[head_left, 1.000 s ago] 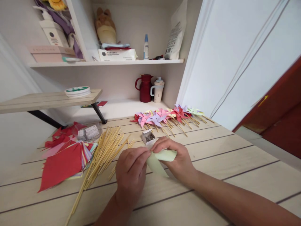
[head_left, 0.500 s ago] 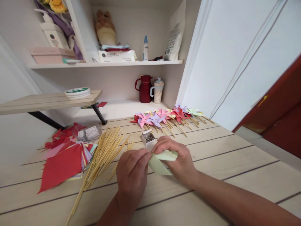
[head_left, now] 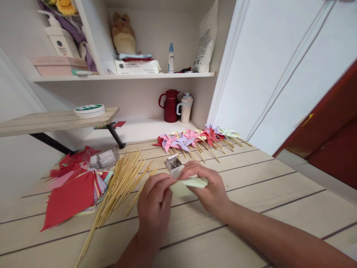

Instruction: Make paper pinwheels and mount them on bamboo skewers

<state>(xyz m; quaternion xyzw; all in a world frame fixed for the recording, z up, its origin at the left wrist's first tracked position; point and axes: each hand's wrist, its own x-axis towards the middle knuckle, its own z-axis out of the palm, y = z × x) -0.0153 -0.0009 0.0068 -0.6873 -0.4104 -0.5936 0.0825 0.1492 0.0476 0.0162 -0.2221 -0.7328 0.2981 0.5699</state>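
A pale green paper, curled over on itself, is held between my two hands above the table. My left hand pinches its left edge with thumb and fingers. On the other side, my right hand is closed around the paper, its fingertips meeting the left ones at the top. Just beyond my fingers stands a small open white box of metal pins. Left of my hands lies a loose pile of thin wooden sticks. Whether a pin is between my fingertips is hidden.
Finished paper pinwheels on sticks lie in a row at the back. At the left are stacked coloured paper sheets and a clear plastic container. A small raised shelf, a red jug and a cup stand behind.
The green paper has been turned and its lower flap now shows less. My left hand has shifted slightly, with both hands still on the paper. The view has moved a little.
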